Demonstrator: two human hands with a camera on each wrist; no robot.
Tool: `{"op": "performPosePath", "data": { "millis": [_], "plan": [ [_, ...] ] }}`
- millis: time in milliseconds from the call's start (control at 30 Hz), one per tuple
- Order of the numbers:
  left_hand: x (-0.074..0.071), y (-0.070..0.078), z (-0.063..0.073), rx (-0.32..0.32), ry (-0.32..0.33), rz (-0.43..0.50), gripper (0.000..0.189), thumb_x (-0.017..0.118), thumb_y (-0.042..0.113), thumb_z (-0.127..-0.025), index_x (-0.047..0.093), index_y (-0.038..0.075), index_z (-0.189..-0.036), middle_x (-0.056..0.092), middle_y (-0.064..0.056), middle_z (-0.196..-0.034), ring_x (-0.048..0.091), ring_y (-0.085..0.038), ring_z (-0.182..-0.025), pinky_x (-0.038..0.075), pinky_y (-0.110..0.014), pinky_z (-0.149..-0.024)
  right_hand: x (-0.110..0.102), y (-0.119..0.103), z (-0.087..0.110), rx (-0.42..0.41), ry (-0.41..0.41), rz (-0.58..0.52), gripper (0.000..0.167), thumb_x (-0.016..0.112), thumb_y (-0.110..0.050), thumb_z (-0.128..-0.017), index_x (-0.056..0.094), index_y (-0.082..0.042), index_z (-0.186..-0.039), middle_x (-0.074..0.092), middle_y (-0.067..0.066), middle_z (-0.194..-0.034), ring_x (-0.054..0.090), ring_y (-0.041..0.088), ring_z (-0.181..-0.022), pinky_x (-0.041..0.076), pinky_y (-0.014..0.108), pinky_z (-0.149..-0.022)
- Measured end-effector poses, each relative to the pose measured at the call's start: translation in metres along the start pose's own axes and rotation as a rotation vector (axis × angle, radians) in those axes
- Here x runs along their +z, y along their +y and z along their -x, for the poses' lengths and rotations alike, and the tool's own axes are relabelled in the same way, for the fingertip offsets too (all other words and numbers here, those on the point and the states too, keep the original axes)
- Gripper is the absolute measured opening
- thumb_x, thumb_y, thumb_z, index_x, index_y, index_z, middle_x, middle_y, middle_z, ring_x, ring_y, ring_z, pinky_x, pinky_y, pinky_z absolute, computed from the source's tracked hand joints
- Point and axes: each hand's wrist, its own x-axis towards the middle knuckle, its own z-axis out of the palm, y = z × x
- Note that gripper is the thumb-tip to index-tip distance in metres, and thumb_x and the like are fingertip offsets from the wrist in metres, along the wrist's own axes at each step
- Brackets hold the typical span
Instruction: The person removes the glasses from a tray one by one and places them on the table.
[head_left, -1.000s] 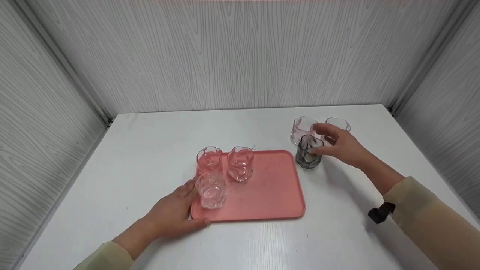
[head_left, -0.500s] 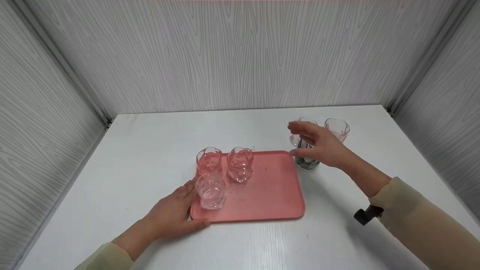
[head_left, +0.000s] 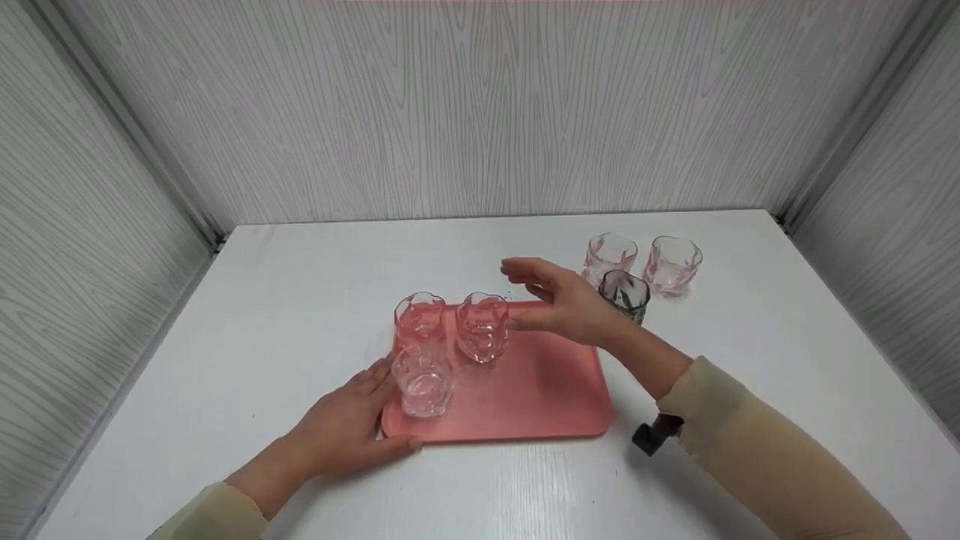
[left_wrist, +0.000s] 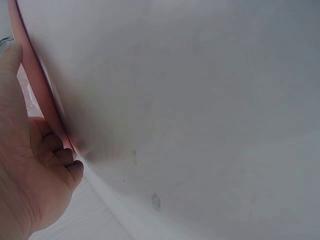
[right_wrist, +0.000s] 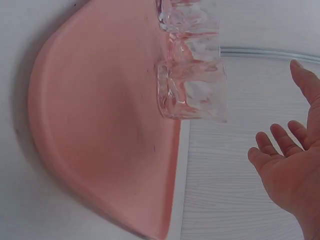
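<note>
A pink tray [head_left: 540, 390] lies on the white table with three clear wavy glass tumblers on its left part: one at the back left corner [head_left: 420, 321], another beside it [head_left: 482, 334], the third in front [head_left: 425, 390]. My left hand [head_left: 341, 427] holds the tray's front left corner, thumb at the front edge, fingers along the left side; the left wrist view shows these fingers [left_wrist: 62, 155] bent against the rim. Over the tray's back right part, my right hand [head_left: 566, 304] is spread with nothing in it, thumb tip right at the back middle tumbler.
A smoky grey glass tumbler [head_left: 628, 292] stands just off the tray's back right corner, partly behind my right hand. Two pale pink tumblers [head_left: 610, 259] [head_left: 673, 266] stand behind it. White wood-grain panels [head_left: 480, 112] enclose the table at the back and sides.
My right hand has left the smoky tumbler and moved left over the tray toward the back middle clear tumbler. The left hand and the glasses on the tray have stayed put.
</note>
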Motion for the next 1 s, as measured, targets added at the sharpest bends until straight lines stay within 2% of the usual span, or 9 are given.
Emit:
{"op": "performPosePath", "data": {
  "millis": [267,400,500,700,1000],
  "plan": [
    [0.0,0.001,-0.001,-0.003,-0.001,0.008,0.113,0.052,0.086,-0.09,0.021,0.013,-0.17,0.019,-0.006,-0.176,0.024,-0.029,-0.16,0.035,-0.05,-0.123,0.029,0.02,-0.014,0.041,-0.002,-0.065,0.086,0.09,-0.003,-0.084,0.047,-0.002,-0.158,0.047,0.016,-0.161,0.042,0.035,-0.15,0.035,0.047,-0.123],
    [0.0,0.001,-0.001,0.013,0.016,0.009,0.112,0.053,0.084,-0.091,0.023,0.011,-0.17,0.021,-0.008,-0.175,0.025,-0.03,-0.16,0.036,-0.051,-0.122,0.039,0.03,-0.017,0.094,-0.008,-0.09,0.09,0.089,-0.005,-0.085,0.042,-0.003,-0.161,0.044,0.017,-0.163,0.038,0.038,-0.152,0.035,0.045,-0.123],
    [0.001,0.0,0.0,0.037,0.037,0.009,0.111,0.054,0.083,-0.092,0.025,0.009,-0.169,0.023,-0.013,-0.175,0.026,-0.033,-0.159,0.036,-0.052,-0.122,0.045,0.036,-0.019,0.142,-0.016,-0.092,0.093,0.09,-0.008,-0.085,0.039,-0.007,-0.163,0.045,0.016,-0.162,0.042,0.033,-0.151,0.035,0.042,-0.124],
    [0.002,-0.001,0.0,0.047,0.046,0.01,0.111,0.053,0.084,-0.091,0.025,0.01,-0.169,0.024,-0.013,-0.174,0.028,-0.033,-0.159,0.037,-0.053,-0.121,0.052,0.04,-0.019,0.209,-0.012,-0.096,0.1,0.091,-0.008,-0.084,0.033,-0.01,-0.165,0.049,0.02,-0.157,0.053,0.032,-0.139,0.044,0.044,-0.116],
    [0.0,0.0,0.001,0.03,0.024,0.009,0.112,0.052,0.084,-0.092,0.023,0.009,-0.17,0.022,-0.013,-0.175,0.025,-0.033,-0.159,0.035,-0.054,-0.122,0.056,0.04,-0.022,0.229,0.017,-0.08,0.084,0.09,-0.011,-0.085,0.044,-0.005,-0.155,0.062,0.014,-0.141,0.059,0.033,-0.129,0.05,0.043,-0.109]
  ]
}}
